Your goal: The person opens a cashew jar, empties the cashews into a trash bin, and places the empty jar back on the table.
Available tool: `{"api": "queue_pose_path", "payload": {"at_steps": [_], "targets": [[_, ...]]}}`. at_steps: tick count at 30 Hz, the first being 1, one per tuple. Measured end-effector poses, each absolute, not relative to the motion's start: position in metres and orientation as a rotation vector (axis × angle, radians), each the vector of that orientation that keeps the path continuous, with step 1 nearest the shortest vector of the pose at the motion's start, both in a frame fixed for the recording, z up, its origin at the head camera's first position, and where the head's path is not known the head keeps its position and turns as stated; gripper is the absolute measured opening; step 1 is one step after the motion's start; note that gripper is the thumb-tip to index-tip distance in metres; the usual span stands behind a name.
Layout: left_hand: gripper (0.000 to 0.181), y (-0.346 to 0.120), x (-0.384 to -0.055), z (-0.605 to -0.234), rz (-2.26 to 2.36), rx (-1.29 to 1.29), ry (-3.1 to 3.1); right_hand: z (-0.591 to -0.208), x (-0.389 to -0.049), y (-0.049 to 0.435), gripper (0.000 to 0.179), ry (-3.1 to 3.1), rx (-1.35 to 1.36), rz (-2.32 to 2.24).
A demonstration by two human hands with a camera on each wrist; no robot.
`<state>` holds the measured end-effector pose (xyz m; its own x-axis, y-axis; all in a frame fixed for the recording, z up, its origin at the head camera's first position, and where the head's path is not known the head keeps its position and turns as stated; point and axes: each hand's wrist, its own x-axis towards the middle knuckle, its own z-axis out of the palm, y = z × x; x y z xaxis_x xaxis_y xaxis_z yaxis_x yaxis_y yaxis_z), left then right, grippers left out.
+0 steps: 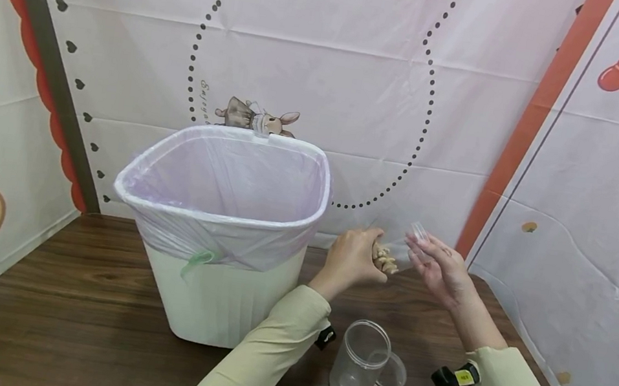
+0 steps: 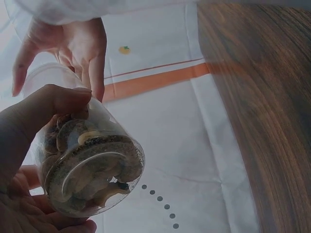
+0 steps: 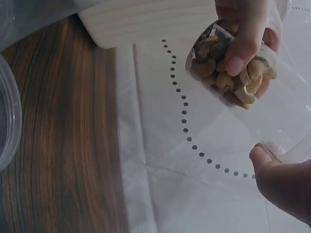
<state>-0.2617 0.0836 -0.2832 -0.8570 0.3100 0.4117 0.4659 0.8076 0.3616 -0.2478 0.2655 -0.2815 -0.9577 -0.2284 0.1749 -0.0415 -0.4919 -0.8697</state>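
Note:
My left hand (image 1: pixel 352 259) grips a clear plastic jar (image 2: pixel 109 128) round its body, near the base. Cashews (image 3: pixel 233 77) are heaped at that end, with some dark bits among them in the left wrist view. The jar is held tilted above the table, to the right of the bin. At its other, clear end is my right hand (image 1: pixel 440 269), thumb and fingers around the rim. In the right wrist view the right thumb (image 3: pixel 267 162) lies against that end. A second clear jar (image 1: pixel 360 363) stands uncapped below the hands, a few bits at its bottom.
A clear round lid (image 1: pixel 392 377) lies beside the standing jar. To the left stands a white bin (image 1: pixel 225 299) lined with a pale purple bag (image 1: pixel 230 173). Printed cloth (image 1: pixel 323 90) hangs behind and at both sides of the dark wooden table (image 1: pixel 62 330).

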Motion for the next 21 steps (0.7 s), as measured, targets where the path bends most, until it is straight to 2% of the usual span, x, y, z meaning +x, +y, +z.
{"api": "queue_pose_path", "payload": {"at_steps": [5,11,17,21], "targets": [[0.077,0.084,-0.261,-0.283,-0.647,-0.582,-2.659,-0.277,-0.242,0.266,0.039,1.458,-0.191,-2.675],[0.076,0.084,-0.261,-0.283,-0.618,-0.553,-2.628,-0.268,-0.234,0.259,0.042,1.674,0.024,-2.622],[0.075,0.085,-0.26,-0.284,-0.605,-0.531,-2.608,-0.266,-0.23,0.25,0.037,1.829,0.058,-2.57],[0.076,0.086,-0.26,-0.284,-0.599,-0.533,-2.597,-0.266,-0.23,0.248,0.044,1.91,0.097,-2.523]]}}
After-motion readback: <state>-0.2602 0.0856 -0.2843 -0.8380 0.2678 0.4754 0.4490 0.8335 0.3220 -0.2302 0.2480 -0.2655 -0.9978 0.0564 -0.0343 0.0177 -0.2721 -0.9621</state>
